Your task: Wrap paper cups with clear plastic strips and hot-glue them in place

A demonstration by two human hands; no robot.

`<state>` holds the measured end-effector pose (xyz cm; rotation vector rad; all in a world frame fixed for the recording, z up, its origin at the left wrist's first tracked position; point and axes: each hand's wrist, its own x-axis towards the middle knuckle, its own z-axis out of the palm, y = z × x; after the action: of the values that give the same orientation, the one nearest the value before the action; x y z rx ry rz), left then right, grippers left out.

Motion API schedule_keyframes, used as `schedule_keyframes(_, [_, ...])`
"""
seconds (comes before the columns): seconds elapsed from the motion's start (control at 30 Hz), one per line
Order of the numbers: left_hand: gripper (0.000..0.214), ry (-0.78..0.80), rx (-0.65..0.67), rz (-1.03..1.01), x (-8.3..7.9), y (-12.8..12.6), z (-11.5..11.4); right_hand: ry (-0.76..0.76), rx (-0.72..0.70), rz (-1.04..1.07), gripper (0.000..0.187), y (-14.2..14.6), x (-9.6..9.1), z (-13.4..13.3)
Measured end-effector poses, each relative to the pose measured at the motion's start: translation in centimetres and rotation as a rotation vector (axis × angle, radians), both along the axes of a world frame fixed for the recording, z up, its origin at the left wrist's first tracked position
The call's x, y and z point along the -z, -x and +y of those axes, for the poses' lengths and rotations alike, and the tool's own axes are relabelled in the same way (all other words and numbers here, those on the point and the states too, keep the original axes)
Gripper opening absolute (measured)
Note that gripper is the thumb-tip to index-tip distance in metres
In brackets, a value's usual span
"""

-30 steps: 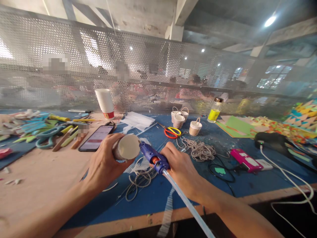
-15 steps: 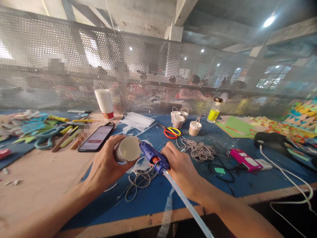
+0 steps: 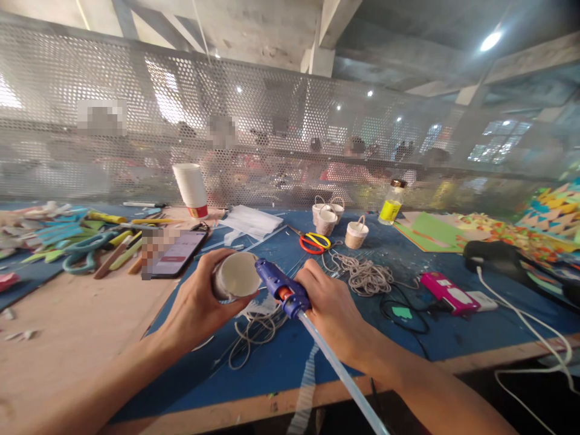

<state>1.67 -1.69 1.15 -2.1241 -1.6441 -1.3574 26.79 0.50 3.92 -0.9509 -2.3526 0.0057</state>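
My left hand (image 3: pixel 197 305) is closed around a white paper cup (image 3: pixel 236 275), held on its side with its open mouth facing me. My right hand (image 3: pixel 333 305) grips a blue hot glue gun (image 3: pixel 281 287) with a clear glue stick (image 3: pixel 335 368) sticking out of its back toward me. The gun's nozzle points left and sits at the cup's right rim. Below both hands a loose coil of beige twine (image 3: pixel 256 329) lies on the blue mat (image 3: pixel 281 362).
On the mat sit a phone (image 3: pixel 176 254), a stack of paper cups (image 3: pixel 193 188), scissors with red and yellow handles (image 3: pixel 315 241), small twine-wrapped cups (image 3: pixel 356 234), more twine (image 3: pixel 365 275), a yellow bottle (image 3: pixel 392 202), a pink device (image 3: pixel 446 290) and white cables. A perforated metal screen (image 3: pixel 272 133) closes off the back.
The cup in my left hand has turned slightly, showing more of its open mouth. Both hands and the glue gun have stayed almost in place.
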Motion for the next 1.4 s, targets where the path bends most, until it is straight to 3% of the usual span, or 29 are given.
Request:
schedule_keyframes(0.57, [0.066,0.108,0.106,-0.035,-0.13,-0.35,-0.1,0.037,-0.039,0.013,0.014,-0.02,-0.12,-0.2])
schedule_keyframes(1.4, [0.063,0.127,0.135,-0.02,-0.27,-0.46,-0.16,0.029,-0.07,-0.015,0.008,-0.03,-0.11,-0.41])
